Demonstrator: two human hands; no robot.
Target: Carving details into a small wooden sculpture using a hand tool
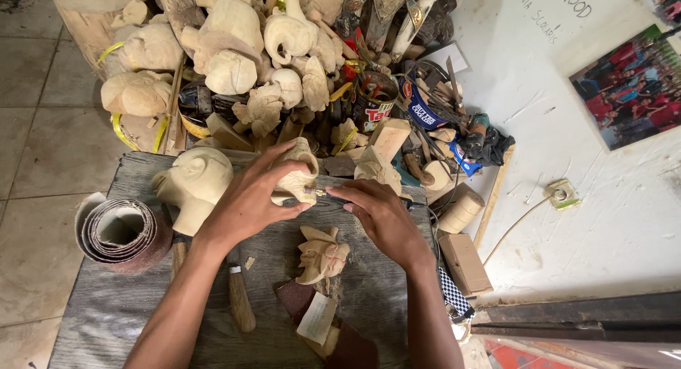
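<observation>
My left hand (pixel 245 202) grips a small pale wooden carving (pixel 298 172) above the grey wooden workbench (pixel 106 305). My right hand (pixel 379 213) holds a thin rotary tool (pixel 328 194) whose tip touches the carving's right side. Just below both hands a second carved wooden figure (pixel 323 254) lies on the bench. A larger rounded wooden head (pixel 195 181) stands to the left of my left hand.
A roll of sandpaper (pixel 120 231) sits at the bench's left edge. A wooden-handled knife (pixel 240 302) and sandpaper scraps (pixel 316 319) lie near the front. Several unfinished carvings (pixel 234 43), cans (pixel 372 99) and tools pile up behind. A white wall (pixel 589 220) is on the right.
</observation>
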